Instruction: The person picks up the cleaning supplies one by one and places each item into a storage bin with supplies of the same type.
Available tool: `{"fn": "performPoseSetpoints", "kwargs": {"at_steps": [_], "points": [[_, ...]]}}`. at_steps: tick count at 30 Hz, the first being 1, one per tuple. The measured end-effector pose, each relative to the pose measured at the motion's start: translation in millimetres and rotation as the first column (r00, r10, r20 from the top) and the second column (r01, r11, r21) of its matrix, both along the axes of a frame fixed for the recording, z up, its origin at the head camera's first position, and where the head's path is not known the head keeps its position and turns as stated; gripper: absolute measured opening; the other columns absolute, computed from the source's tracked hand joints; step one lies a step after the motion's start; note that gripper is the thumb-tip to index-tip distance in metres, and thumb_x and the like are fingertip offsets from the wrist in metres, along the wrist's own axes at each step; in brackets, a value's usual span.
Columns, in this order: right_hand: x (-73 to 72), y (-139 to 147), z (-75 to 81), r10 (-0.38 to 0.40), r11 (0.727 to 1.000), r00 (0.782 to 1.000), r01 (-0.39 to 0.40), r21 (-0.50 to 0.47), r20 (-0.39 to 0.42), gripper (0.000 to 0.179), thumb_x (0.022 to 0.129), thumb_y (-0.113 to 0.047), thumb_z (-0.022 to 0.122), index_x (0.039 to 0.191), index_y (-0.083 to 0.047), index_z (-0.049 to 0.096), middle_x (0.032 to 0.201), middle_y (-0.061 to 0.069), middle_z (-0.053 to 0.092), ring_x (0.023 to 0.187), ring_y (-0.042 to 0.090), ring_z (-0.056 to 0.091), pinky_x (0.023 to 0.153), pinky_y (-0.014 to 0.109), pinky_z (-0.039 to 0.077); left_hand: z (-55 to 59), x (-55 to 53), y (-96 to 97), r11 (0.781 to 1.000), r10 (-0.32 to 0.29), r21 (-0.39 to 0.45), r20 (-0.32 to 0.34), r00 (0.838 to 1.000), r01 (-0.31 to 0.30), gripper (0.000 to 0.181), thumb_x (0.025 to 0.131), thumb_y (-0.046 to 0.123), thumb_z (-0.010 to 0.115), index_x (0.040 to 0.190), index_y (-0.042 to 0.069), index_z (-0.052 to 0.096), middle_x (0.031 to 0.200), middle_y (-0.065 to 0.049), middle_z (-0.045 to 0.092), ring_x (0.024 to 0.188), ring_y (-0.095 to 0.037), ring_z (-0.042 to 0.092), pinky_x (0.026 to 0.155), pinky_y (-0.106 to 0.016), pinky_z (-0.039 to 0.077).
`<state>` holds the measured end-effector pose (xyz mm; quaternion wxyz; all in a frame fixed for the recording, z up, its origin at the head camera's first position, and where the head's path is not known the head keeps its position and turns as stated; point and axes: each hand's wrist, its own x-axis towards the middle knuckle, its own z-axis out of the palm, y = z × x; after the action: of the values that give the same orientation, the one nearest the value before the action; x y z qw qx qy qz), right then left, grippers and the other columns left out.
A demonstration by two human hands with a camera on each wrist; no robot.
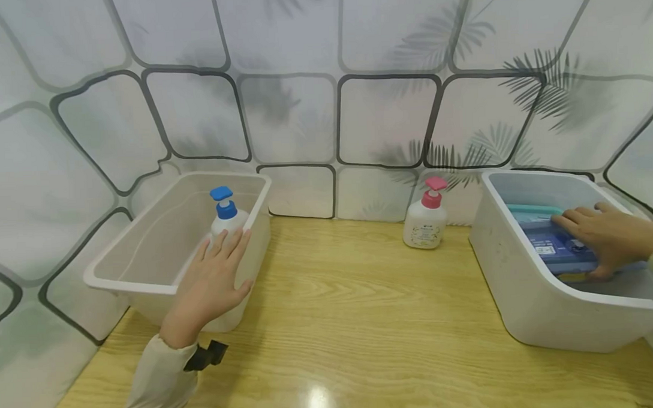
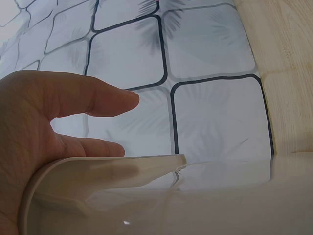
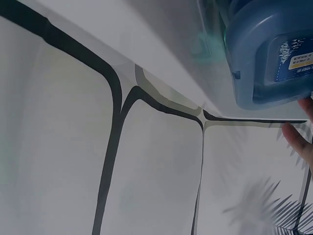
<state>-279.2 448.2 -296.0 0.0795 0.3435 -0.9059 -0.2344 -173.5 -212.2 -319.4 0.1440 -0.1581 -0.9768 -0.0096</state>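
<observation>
Container (image 1: 557, 247), blue, lies under and left of the right hand (image 1: 611, 233) within the right bin (image 1: 515, 293); its grip I cannot tell. Left hand (image 1: 210, 286), fingers spread, is well apart.

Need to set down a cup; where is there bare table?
Widest: the table between the left bin and right bin, in front of the pink-pump bottle. Also bare: the patch from that bottle to the left bin. Crowded: the right bin, with a blue container and the right hand.
</observation>
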Motion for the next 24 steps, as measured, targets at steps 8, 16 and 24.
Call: {"fn": "performPoseSetpoints", "kwargs": {"at_steps": [8,16,24], "points": [[-5.7,-0.5,-9.0,-0.009,1.0,0.999,0.008,0.029,0.036,0.118,0.04,-0.076,0.074,0.122,0.002,0.045,0.115,0.018,0.058,0.104,0.035,0.057,0.08,0.055,0.046,-2.0,-0.8,1.1,1.0,0.009,0.008,0.02,1.0,-0.009,0.08,0.083,0.031,0.065,0.147,0.001,0.027,0.151,-0.019,0.032,0.137,-0.043,0.029,0.115,-0.057,0.016],[-9.6,1.6,-21.5,0.018,1.0,0.997,-0.02,0.021,0.07,0.118,0.045,-0.081,0.069,0.122,0.005,0.045,0.118,0.021,0.058,0.108,0.039,0.056,0.084,0.063,0.044,-2.9,-1.5,0.6,1.0,0.008,0.004,0.01,1.0,-0.008,0.079,0.083,0.031,0.065,0.147,0.001,0.028,0.15,-0.019,0.033,0.137,-0.043,0.029,0.115,-0.056,0.016],[-12.4,2.5,-26.7,-0.009,0.999,0.997,0.005,0.05,0.082,0.119,0.047,-0.084,0.065,0.124,0.004,0.044,0.122,0.022,0.057,0.111,0.041,0.056,0.085,0.066,0.042,-2.8,-2.8,0.0,1.0,0.007,0.002,0.007,1.0,-0.007,0.08,0.083,0.031,0.065,0.146,0.001,0.028,0.15,-0.019,0.034,0.137,-0.043,0.029,0.115,-0.056,0.016]]}}
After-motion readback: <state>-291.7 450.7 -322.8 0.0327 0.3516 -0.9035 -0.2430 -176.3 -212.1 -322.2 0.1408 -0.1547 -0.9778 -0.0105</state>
